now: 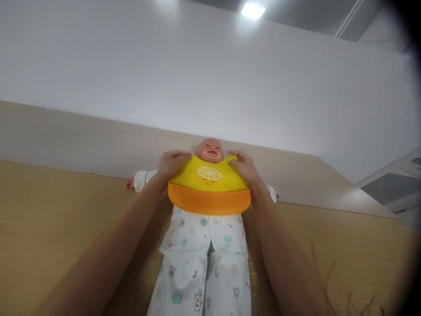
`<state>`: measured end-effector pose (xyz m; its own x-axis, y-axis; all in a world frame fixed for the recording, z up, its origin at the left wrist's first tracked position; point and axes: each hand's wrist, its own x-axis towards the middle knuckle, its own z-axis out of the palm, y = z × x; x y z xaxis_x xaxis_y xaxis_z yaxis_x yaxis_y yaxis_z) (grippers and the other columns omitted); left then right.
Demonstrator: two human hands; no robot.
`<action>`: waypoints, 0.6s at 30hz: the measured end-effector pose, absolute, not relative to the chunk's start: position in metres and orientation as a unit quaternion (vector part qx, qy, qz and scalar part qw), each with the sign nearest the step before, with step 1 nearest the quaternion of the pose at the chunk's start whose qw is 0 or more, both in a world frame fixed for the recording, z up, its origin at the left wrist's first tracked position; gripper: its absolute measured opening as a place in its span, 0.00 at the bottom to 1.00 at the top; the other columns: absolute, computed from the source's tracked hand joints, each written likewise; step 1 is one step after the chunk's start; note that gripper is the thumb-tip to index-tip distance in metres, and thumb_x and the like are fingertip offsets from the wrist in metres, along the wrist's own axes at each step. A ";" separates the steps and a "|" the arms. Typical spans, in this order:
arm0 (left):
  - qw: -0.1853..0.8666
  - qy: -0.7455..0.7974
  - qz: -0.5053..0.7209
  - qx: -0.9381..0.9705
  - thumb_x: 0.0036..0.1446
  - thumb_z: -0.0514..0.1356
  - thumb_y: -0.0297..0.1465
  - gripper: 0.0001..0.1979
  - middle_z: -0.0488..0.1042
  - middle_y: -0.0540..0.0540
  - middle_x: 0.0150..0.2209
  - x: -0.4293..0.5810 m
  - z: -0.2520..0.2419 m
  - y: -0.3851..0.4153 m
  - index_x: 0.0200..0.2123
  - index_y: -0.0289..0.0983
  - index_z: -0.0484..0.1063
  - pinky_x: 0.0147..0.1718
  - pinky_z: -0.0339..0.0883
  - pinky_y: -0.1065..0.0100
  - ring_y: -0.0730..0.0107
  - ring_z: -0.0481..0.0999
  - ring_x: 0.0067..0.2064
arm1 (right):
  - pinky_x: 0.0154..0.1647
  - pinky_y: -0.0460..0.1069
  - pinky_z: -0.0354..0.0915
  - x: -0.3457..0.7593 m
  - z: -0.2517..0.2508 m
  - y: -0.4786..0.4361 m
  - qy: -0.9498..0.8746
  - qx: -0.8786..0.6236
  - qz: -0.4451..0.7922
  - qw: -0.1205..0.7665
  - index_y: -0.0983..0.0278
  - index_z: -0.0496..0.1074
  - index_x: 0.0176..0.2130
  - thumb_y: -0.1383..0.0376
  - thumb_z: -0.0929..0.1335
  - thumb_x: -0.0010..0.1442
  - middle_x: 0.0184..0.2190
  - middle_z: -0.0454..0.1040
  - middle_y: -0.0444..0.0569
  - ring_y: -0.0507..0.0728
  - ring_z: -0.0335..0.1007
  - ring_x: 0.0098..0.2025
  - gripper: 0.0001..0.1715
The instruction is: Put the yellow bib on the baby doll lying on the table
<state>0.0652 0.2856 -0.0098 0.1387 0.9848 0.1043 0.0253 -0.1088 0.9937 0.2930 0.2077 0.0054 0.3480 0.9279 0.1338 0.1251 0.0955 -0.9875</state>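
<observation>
Now pinching one top corner of the yellow bib (209, 175) with the fingers of the right hand (242, 166), touching the other with the left hand (173, 164) in a grip hard to call, apparently done spreading it over the doll's (194, 235) chest, with any neck fastening hidden.

- We see a bib (209, 188) of smooth, rubbery-looking plastic.
- The doll's head (209, 151) looks like smooth plastic to us.
- Its clothes (226, 263) seem matt cloth.
- We see a wood-like surface underneath (49, 228).

The bib (209, 193) lies on the doll (192, 259), below its head (209, 148).
</observation>
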 end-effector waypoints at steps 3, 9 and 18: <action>0.489 0.442 0.479 0.579 0.37 0.67 0.36 0.14 0.76 0.48 0.30 0.065 -0.013 0.288 0.31 0.38 0.78 0.24 0.63 0.71 0.69 0.72 0.28 | 0.29 0.44 0.61 0.294 0.005 0.207 -0.471 -0.556 0.338 0.595 0.66 0.69 0.43 0.68 0.63 0.39 0.38 0.70 0.47 0.52 0.66 0.32 0.27; 0.504 0.458 0.437 0.587 0.38 0.65 0.35 0.13 0.76 0.48 0.28 0.065 -0.016 0.291 0.31 0.39 0.79 0.25 0.64 0.70 0.68 0.72 0.27 | 0.29 0.44 0.61 0.295 0.004 0.202 -0.434 -0.616 0.376 0.539 0.64 0.72 0.46 0.69 0.62 0.41 0.39 0.72 0.48 0.52 0.67 0.33 0.29; 0.481 0.467 0.410 0.618 0.44 0.61 0.40 0.27 0.73 0.46 0.48 0.066 -0.012 0.287 0.51 0.43 0.70 0.38 0.68 0.64 0.57 0.73 0.44 | 0.30 0.49 0.67 0.289 0.001 0.202 -0.392 -0.636 0.397 0.533 0.63 0.59 0.58 0.62 0.72 0.45 0.43 0.73 0.54 0.58 0.72 0.33 0.42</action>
<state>0.0657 0.2869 -0.0120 0.2282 0.9719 0.0571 0.1828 -0.1004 0.9780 0.2890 0.2019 0.0011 0.3768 0.9223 -0.0864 0.0760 -0.1237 -0.9894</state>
